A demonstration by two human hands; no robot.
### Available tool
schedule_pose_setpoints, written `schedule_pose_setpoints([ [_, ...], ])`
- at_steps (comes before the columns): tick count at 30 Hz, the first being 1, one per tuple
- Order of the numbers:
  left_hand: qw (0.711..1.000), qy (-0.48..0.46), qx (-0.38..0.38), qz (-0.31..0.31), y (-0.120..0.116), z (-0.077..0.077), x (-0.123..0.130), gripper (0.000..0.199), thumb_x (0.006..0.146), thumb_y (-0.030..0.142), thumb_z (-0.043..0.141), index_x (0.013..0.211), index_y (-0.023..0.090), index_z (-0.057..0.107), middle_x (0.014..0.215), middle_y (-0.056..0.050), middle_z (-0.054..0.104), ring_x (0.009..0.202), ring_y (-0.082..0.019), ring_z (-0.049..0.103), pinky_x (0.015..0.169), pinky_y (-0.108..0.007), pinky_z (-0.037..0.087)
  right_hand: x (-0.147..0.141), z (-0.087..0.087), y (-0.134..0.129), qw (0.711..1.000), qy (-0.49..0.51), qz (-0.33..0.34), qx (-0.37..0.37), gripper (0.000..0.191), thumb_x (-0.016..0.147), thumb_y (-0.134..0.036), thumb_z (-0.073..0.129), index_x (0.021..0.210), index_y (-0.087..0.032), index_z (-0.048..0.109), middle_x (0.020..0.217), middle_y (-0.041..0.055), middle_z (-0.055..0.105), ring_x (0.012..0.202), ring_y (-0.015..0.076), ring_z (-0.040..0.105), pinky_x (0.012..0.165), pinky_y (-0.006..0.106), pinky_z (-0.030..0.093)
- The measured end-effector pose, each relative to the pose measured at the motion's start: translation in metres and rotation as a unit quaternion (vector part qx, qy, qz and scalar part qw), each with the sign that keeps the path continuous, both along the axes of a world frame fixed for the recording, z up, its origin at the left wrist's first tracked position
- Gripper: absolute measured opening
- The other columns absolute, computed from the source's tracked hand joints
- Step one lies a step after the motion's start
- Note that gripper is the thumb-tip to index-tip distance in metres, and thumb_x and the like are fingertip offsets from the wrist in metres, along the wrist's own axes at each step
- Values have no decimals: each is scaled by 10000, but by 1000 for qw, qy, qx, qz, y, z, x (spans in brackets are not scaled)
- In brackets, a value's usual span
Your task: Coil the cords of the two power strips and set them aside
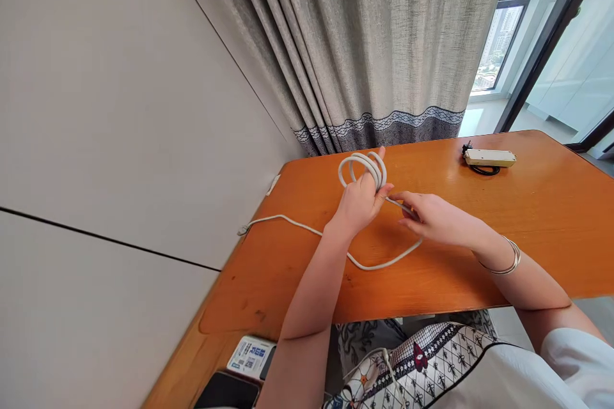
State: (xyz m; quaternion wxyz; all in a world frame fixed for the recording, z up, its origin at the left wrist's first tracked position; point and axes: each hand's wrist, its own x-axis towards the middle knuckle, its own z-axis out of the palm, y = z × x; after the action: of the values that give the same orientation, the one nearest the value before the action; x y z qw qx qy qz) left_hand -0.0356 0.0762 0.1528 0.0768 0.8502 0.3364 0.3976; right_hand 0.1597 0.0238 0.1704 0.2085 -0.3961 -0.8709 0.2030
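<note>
A white cable (378,169) is wound in several loops around my left hand (362,198), which is closed on it above the wooden table (297,275). Just to the right, my right hand (426,217) pinches the cable's running length close to the coil. From that hand the loose part curves down over the tabletop and passes under my left forearm. Its far end, with a pale plug (243,230), lies at the table's left edge by the wall.
A white power strip (490,158) with a black cord rests at the table's back right. Grey curtains (384,45) hang behind, and a white panel wall (119,108) borders the left. Near my left elbow lie a labelled box (251,356) and a dark flat object (228,391).
</note>
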Motion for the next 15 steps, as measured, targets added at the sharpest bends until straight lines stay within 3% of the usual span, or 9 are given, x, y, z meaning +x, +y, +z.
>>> schedule_pose_setpoints([
  [4, 992, -54, -98, -63, -6, 7, 1, 565, 1007, 490, 371, 1440, 134, 441, 1111, -155, 729, 695, -163, 681, 669, -282, 517, 1, 2, -4, 997, 10, 52, 62, 419, 943, -117, 437, 1351, -151, 529, 1101, 131, 676, 925, 209, 662, 841, 376, 518],
  [7, 985, -71, -129, -90, -14, 11, 4, 525, 996, 504, 397, 1333, 123, 527, 888, -88, 738, 591, -132, 592, 606, -267, 476, -2, 4, -9, 993, 2, 80, 90, 365, 967, -133, 406, 1302, -169, 546, 1192, 144, 640, 922, 205, 668, 798, 365, 533],
  [11, 968, -88, -204, -112, -19, 14, 5, 406, 993, 530, 377, 978, 162, 549, 558, 40, 573, 433, -95, 490, 462, -224, 384, 0, 4, -7, 992, 35, 47, 114, 207, 942, -141, 466, 1131, -180, 542, 1016, 81, 661, 771, 156, 636, 658, 271, 485],
  [15, 955, -84, -259, -117, -21, 15, 4, 372, 961, 549, 447, 822, 204, 435, 493, 74, 501, 396, -79, 449, 424, -207, 354, 7, 2, 3, 988, 42, -11, 150, 233, 847, -94, 506, 1057, -194, 514, 905, 40, 636, 702, 139, 575, 596, 239, 399],
])
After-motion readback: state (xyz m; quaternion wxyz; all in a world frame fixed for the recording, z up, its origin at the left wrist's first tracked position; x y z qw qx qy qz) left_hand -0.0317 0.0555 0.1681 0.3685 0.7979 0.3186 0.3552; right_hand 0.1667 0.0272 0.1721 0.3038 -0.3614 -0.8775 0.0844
